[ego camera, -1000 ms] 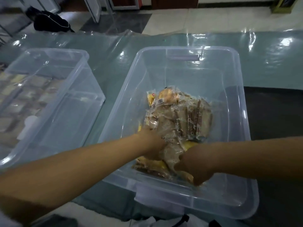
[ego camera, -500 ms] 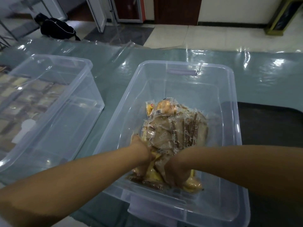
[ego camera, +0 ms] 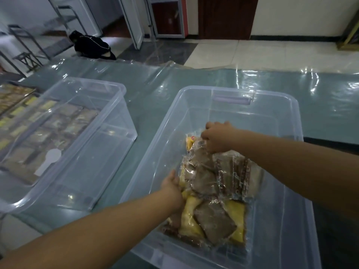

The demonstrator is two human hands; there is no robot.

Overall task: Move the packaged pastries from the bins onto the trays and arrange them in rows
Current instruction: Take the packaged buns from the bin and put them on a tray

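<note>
A clear plastic bin (ego camera: pixel 275 101) in front of me holds a heap of packaged pastries (ego camera: pixel 213 191), brown and yellow in clear wrappers. My left hand (ego camera: pixel 172 188) grips the heap's left side, fingers tucked under the packets. My right hand (ego camera: pixel 218 137) reaches across to the heap's far end and closes on a wrapper there. A tray (ego camera: pixel 11 101) with rows of packaged pastries lies at the far left, partly seen through a second bin.
A second clear bin (ego camera: pixel 108 90) stands to the left on the plastic-covered table (ego camera: pixel 320 98), over part of the tray. A black surface (ego camera: pixel 342 226) lies right of my bin. Beyond the table, a dark bag (ego camera: pixel 93 47) sits on the floor.
My right hand has moved from the near end of the heap to its far end. My left hand has slid along the left side. The near packets now lie uncovered.
</note>
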